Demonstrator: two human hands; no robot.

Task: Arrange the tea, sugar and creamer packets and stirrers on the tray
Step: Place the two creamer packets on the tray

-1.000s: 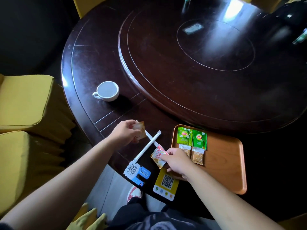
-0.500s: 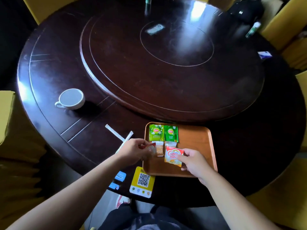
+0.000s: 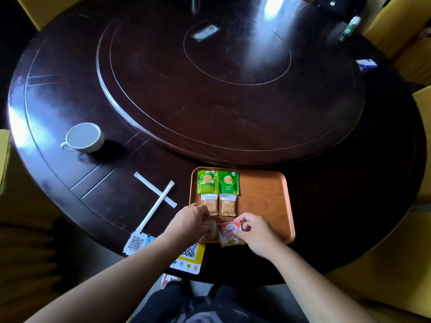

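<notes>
On the orange tray [image 3: 263,201], two green tea packets [image 3: 218,185] lie side by side at the far left corner, with two tan sugar packets [image 3: 218,204] just below them. At the tray's near edge the right hand [image 3: 255,233] pinches a red-and-white creamer packet [image 3: 229,234] between its fingers, while the left hand [image 3: 189,221] beside it seems to pinch a second creamer packet [image 3: 210,231], mostly hidden. Left of the tray, two wrapped stirrers [image 3: 158,201] lie crossed on the dark counter [image 3: 233,101].
</notes>
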